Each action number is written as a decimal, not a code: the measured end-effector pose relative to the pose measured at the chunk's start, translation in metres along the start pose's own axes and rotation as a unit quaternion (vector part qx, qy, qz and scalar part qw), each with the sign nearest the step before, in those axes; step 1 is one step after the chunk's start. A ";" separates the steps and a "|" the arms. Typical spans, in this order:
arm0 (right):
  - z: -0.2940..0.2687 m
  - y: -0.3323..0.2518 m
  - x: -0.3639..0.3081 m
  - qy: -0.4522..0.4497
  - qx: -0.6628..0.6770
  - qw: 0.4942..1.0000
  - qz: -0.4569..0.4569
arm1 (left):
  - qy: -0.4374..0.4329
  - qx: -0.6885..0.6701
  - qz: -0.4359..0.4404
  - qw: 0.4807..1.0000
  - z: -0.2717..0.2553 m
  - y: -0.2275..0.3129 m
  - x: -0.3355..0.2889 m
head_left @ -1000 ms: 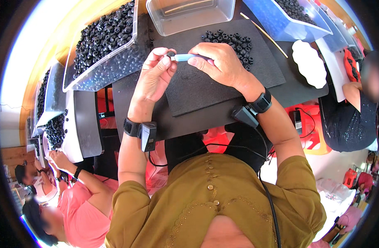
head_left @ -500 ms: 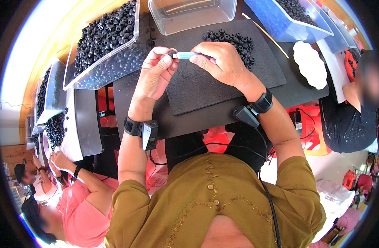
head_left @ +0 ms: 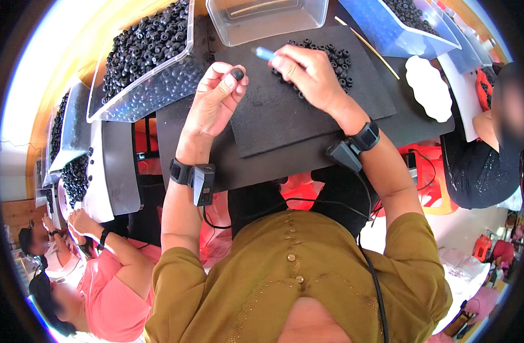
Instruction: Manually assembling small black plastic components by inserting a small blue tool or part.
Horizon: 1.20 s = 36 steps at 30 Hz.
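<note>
Between the thumb and fingers of my left hand [head_left: 219, 94] is a small round black rubber-like piece [head_left: 237, 74]. My right hand [head_left: 310, 74] grips a slim light-blue tool [head_left: 264, 54], its front end pointing left and up, apart from the piece. Motion smears the tool, so its tip is unclear. Both hands are over a dark textured mat [head_left: 273, 126]. A loose heap of black ring-like pieces [head_left: 340, 66] lies on the mat, partly hidden behind my right hand.
A clear bin [head_left: 139, 94] full of black pieces stands at left. Another clear bin [head_left: 268, 30] and a blue-tinted bin [head_left: 388, 28] stand at the back. A thin stick [head_left: 368, 48] and a white scalloped object [head_left: 428, 90] lie at right. People sit on both sides.
My right hand has moved right, drawing the light-blue tool away from the black piece. My left hand still pinches the piece, now turned with its rounded side showing.
</note>
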State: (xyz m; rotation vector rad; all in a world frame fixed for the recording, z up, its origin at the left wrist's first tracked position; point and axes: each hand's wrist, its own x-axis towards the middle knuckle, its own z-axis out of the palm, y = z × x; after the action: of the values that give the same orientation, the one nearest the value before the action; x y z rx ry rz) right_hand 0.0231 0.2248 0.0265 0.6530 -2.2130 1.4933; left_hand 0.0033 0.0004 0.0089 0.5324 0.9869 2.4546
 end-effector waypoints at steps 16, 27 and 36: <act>0.002 -0.008 -0.007 -0.040 -0.132 0.983 -0.121 | -0.029 0.027 0.013 0.999 -0.006 -0.001 0.001; 0.002 -0.013 -0.007 -0.027 -0.153 0.983 -0.098 | -0.031 0.021 0.009 0.999 -0.007 -0.001 0.000; 0.005 -0.010 -0.007 -0.024 -0.133 0.985 -0.106 | -0.002 0.034 0.011 0.999 -0.001 0.002 -0.001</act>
State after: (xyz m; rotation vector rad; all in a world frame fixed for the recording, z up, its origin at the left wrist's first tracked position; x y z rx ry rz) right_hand 0.0338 0.2177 0.0282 0.8134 -2.2439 1.0662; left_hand 0.0027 -0.0022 0.0094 0.5724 1.0720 2.4460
